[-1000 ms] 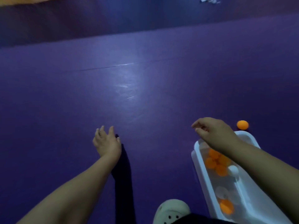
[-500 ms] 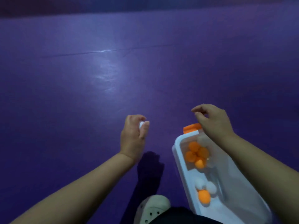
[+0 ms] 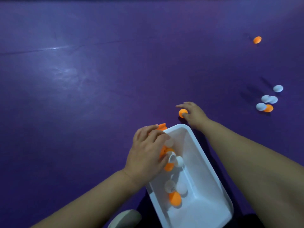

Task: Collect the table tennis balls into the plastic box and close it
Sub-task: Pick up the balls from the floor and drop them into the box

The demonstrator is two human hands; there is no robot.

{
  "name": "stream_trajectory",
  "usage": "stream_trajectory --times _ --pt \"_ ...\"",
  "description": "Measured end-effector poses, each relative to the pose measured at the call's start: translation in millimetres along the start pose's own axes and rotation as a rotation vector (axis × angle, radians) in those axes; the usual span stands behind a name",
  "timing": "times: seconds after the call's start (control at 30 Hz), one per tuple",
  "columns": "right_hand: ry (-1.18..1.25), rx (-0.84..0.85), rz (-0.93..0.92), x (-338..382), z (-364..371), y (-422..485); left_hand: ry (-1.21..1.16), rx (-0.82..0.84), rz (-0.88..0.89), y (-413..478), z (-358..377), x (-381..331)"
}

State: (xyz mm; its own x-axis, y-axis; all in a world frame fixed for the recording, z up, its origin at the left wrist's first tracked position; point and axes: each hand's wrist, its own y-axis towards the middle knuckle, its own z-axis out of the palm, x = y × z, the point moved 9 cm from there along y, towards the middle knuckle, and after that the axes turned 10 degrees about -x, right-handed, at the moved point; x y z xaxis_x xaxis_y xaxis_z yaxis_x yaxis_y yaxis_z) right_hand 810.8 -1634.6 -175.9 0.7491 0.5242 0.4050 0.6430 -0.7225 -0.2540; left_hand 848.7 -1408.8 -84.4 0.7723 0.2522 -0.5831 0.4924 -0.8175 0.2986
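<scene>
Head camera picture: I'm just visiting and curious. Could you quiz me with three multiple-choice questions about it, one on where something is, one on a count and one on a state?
1. Where is the orange ball beside the right hand?
A. inside the plastic box
B. on the floor, just past the box's far end
C. on top of a shoe

2. How many white balls lie in the group on the floor at the far right?
A. one
B. four
C. eight

3. What state is the plastic box in?
A. open at the top, no lid on it
B. closed with a lid
C. turned upside down

Answers:
1 B: the ball sits on the purple floor beyond the box's rim.
2 B: four white balls show there, with one orange ball among them.
3 A: you can see straight down onto the balls inside.
</scene>
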Motion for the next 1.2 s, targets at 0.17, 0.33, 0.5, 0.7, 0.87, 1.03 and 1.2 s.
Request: stream_trajectory --times 0.17,0.33,0.5,0.7,0.87,1.03,1.2 --pt "-0.237 0.206 0.005 -25.1 30.3 -11.6 0.08 0.023 0.02 -0.8 9.4 -2.8" --pt "-0.063 -0.068 0.168 -39.2 -8.7 -35.5 0.078 0.0 0.001 -1.6 6.5 -1.5" --pt "0.494 -0.36 0.161 -7.6 -69.3 -85.8 0.108 0.044 -0.009 -1.0 10.4 -2.7" --pt "0.364 -0.176 -0.154 30.9 -66.1 -143.0 0.152 0.085 -0.005 -1.7 14.1 -2.9" --pt "0.035 -0.052 -0.072 -10.2 -51.4 -161.3 0.16 0.086 -0.005 -2.3 14.6 -2.4" --pt "0.109 0.134 0.131 -42.9 -36.8 -179.5 0.079 -0.005 0.069 13.1 10.1 -19.0" --pt "0.198 -0.081 0.279 -71.1 -58.1 -169.7 0.028 0.056 0.244 47.3 32.6 -58.6"
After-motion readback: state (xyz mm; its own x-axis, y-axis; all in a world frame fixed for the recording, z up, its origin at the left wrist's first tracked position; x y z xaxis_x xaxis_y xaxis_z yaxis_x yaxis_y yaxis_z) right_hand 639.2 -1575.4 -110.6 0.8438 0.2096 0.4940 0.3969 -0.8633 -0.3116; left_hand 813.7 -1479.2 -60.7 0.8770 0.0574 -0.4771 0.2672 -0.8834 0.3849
